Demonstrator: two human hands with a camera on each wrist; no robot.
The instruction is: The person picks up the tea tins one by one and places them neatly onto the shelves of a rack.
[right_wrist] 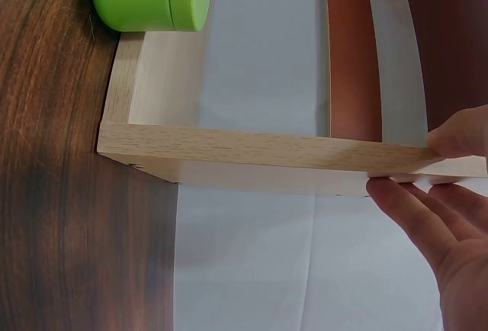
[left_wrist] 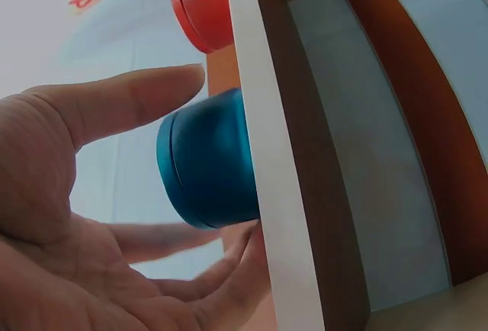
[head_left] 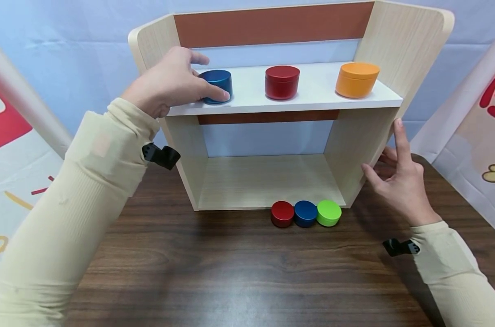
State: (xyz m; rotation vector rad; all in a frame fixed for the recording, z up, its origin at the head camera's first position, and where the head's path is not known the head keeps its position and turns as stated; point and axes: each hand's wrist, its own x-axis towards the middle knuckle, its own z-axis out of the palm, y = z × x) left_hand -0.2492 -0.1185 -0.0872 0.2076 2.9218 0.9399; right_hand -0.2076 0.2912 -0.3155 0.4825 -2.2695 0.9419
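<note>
While our right hand (head_left: 398, 181) rests flat-fingered against the shelf unit's (head_left: 353, 154) right side panel, gripping nothing, our left hand (head_left: 171, 81) curls round the blue tin (head_left: 218, 85) on the upper shelf's left end. Tin upright, axis vertical, lid up. Red tin (head_left: 282, 81) and orange tin (head_left: 357, 79) sit farther right.

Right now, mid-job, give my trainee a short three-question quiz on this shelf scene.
1. True or false: the left hand grips the blue tin on the upper shelf.
2. Which tin on the table lies nearest the right hand? A red, B blue, C green.
3. Fill in: the right hand's fingers rest against the shelf unit's ____ side panel.

Key: 1 true, thumb and fingers lie round it. 2 C, the green tin ends the row beside the small blue tin and small red tin. 3 right.
</note>
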